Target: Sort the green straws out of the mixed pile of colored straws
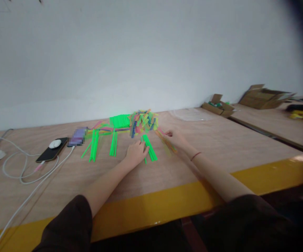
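My left hand [136,154] rests on the table with its fingers apart, right beside a small bundle of bright green sticks [151,148]. The thumb side comes up against these sticks; whether it presses on them I cannot tell. My right hand [176,139] is closed in a pinch at the end of several coloured paper strips [164,137], pink, orange and yellow, which lie slantwise on the wood. Behind both hands sits a loose heap of multicoloured strips [144,121]. Left of it is a dense row of green sticks [119,121].
Further green sticks lie in bundles [94,145] on the left, near a phone [78,136] and a black power bank [49,152] with white cables. Cardboard boxes [263,97] stand at the back right. A yellow edge [146,210] borders the table [219,147].
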`<state>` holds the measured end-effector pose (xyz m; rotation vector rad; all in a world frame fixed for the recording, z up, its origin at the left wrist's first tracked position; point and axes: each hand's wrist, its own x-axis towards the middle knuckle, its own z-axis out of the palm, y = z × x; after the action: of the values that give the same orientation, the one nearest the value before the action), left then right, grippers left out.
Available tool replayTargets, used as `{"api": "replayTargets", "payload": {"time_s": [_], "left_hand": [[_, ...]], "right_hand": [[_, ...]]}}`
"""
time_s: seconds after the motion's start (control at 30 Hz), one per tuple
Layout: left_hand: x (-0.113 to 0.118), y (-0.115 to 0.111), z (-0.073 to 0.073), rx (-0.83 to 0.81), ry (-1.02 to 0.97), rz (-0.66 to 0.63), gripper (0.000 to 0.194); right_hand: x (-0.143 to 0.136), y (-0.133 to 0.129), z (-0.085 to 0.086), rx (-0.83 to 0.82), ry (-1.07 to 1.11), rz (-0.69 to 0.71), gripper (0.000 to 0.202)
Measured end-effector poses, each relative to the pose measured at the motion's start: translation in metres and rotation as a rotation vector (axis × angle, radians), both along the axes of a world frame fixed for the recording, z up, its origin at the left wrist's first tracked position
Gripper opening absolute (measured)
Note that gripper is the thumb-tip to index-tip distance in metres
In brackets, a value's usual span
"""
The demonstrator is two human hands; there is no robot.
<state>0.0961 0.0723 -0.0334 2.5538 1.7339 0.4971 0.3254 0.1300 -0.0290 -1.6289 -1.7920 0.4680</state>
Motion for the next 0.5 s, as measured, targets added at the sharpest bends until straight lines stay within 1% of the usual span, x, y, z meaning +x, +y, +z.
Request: {"api": "replayTargets", "payload": {"time_s": [0.07, 0.1, 0.17, 0.23, 0.27, 0.33, 0.4, 0.47, 0.5], "left_hand": [[-0.003, -0.004, -0.002, 0.012, -0.032, 0.001, 0.049], [-0.006, -0.006, -0.003, 0.012, -0.046, -0.026, 0.053], [-0.016, -0.011, -0.004, -0.017, -0.049, -0.140, 0.066], [-0.022, -0.014, -0.006, -0.085, -0.024, -0.254, 0.086], [-0.023, -0.014, -0.007, -0.125, -0.010, -0.279, 0.094], [-0.018, -0.013, -0.008, -0.194, 0.000, -0.263, 0.106], [-0.007, -0.012, -0.008, -0.227, -0.011, -0.208, 0.110], [0.001, -0.010, -0.005, -0.197, -0.028, -0.173, 0.107], [0.003, -0.010, -0.002, -0.158, -0.036, -0.168, 0.102]], "right_hand": [[-0.004, 0.002, -0.003, 0.032, -0.135, -0.070, 0.039], [-0.005, 0.002, -0.005, 0.060, -0.213, -0.105, 0.041], [-0.008, 0.001, -0.007, 0.120, -0.368, -0.152, 0.048], [-0.012, -0.001, -0.011, 0.132, -0.504, -0.147, 0.054], [-0.015, -0.002, -0.012, 0.125, -0.553, -0.137, 0.056], [-0.019, -0.002, -0.015, 0.124, -0.610, -0.116, 0.054], [-0.022, -0.003, -0.018, 0.142, -0.648, -0.099, 0.048], [-0.023, -0.003, -0.019, 0.159, -0.674, -0.083, 0.044], [-0.023, -0.004, -0.019, 0.166, -0.678, -0.079, 0.044]]}}
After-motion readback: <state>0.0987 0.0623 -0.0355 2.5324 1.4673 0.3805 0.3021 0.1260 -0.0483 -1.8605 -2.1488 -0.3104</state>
